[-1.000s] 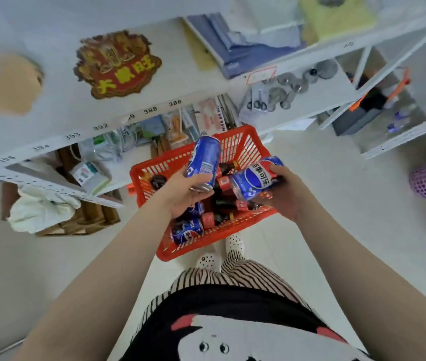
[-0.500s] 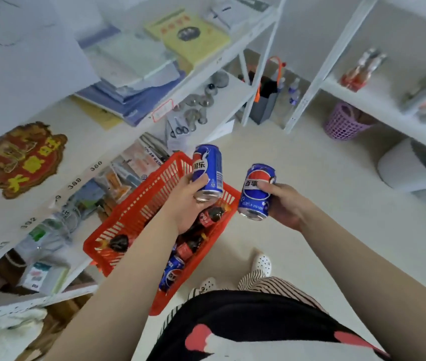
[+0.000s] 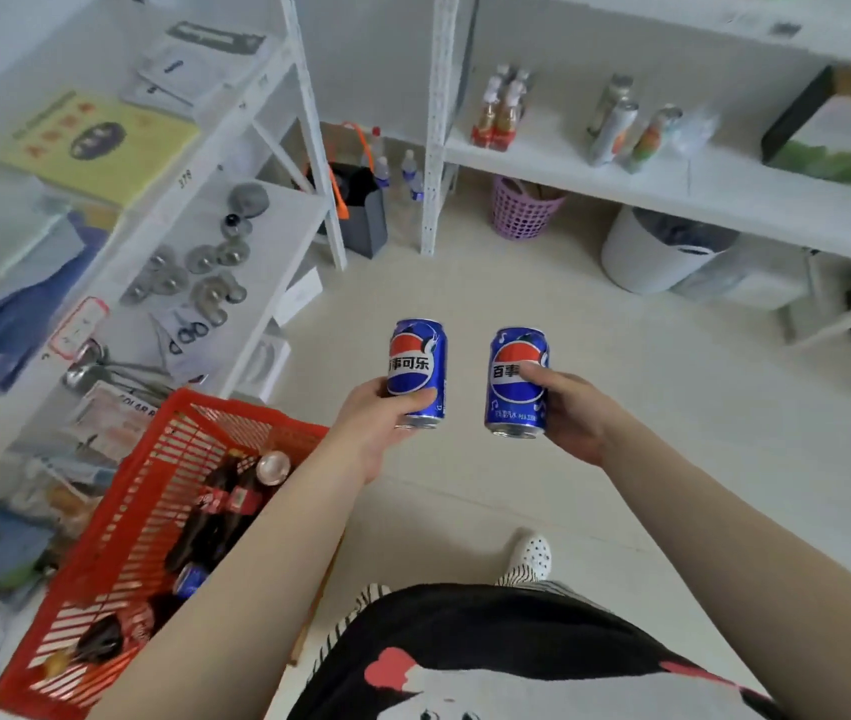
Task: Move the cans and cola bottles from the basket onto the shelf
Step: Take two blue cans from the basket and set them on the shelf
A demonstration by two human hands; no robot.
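A pale floor (image 3: 672, 407) is flanked by white shelves (image 3: 620, 174). One blue can (image 3: 418, 363) is grasped upright by the left hand (image 3: 376, 433), another can (image 3: 515, 392) by the right hand (image 3: 576, 415).

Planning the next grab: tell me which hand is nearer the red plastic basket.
Left. The left hand, gripping a blue can, is just beside the red plastic basket; the right hand, with the other blue can, is farther away.

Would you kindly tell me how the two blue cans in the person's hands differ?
The blue can in the left hand shows four logo characters; the blue can in the right hand has its logo partly covered by a thumb. The left one is gripped low, the right one from the side. Both are upright, above the floor.
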